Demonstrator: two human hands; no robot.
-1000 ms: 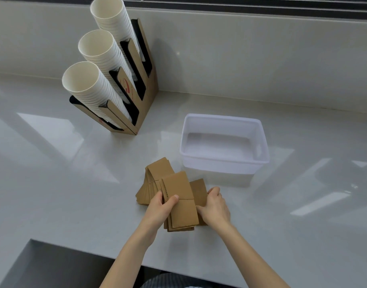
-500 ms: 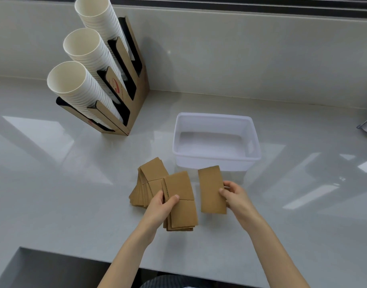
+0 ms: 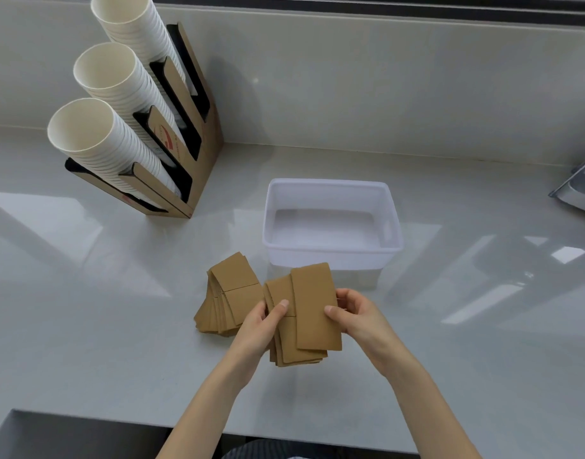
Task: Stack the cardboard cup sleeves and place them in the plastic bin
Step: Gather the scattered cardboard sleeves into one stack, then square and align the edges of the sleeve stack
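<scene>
My left hand (image 3: 263, 323) grips a stack of flat brown cardboard sleeves (image 3: 292, 354) by its left edge, thumb on top. My right hand (image 3: 355, 314) pinches a single sleeve (image 3: 314, 306) by its right edge and holds it over the right part of that stack. A second, fanned pile of sleeves (image 3: 229, 294) lies on the counter to the left, touching the held stack. The white plastic bin (image 3: 330, 187) stands just behind the hands, with nothing inside it.
A cardboard holder (image 3: 198, 154) with three slanted columns of white paper cups (image 3: 95, 134) stands at the back left. A grey object (image 3: 582, 190) pokes in at the right edge. The counter's front edge (image 3: 85, 414) runs below my forearms.
My right hand pulled one sleeve out from beside the stack, carried it right, then brought it back left over the stack. The left hand kept its grip.
</scene>
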